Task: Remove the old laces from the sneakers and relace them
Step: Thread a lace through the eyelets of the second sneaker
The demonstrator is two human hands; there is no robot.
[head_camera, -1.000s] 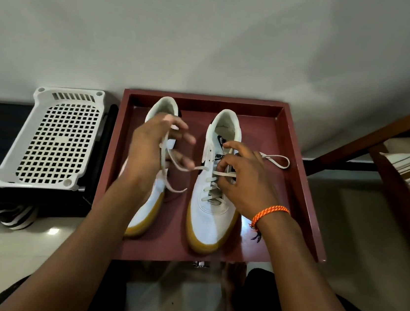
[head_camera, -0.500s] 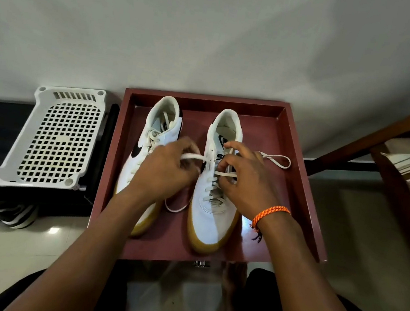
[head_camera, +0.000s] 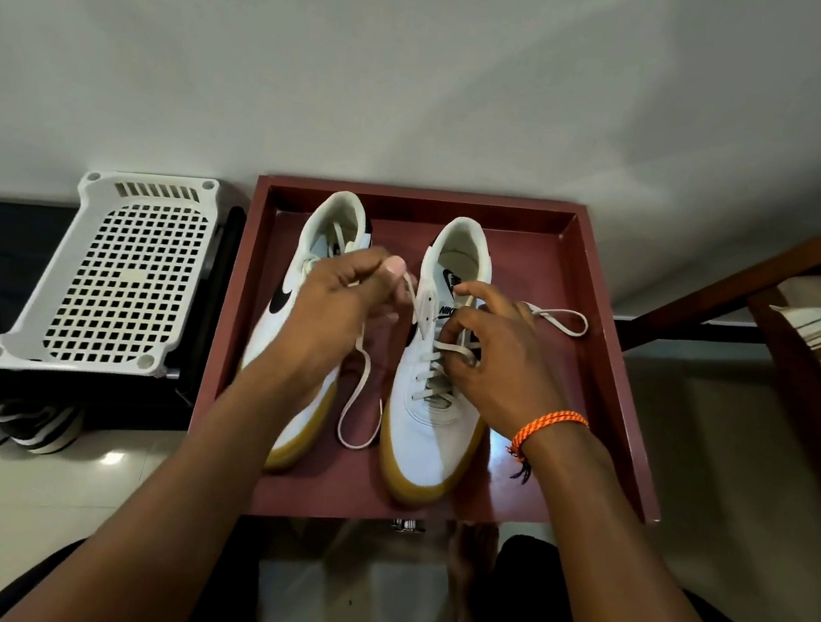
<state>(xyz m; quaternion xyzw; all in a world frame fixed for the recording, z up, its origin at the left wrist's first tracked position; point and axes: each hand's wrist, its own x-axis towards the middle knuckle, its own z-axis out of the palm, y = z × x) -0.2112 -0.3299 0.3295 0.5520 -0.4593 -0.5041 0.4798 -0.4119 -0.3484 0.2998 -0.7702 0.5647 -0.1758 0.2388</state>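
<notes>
Both sneakers are stood in the tray (head_camera: 602,334). The lace (head_camera: 362,372) is pinched by the left hand (head_camera: 337,302) and drawn sideways for slack, while the right sneaker (head_camera: 429,416) is steadied and a crossing gripped by the right hand (head_camera: 496,357).

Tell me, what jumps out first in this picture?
Two white sneakers with tan soles, the left sneaker and the right sneaker, side by side in a dark red tray. The left hand pinches a loose lace; the right hand works the right sneaker's laces.
</notes>
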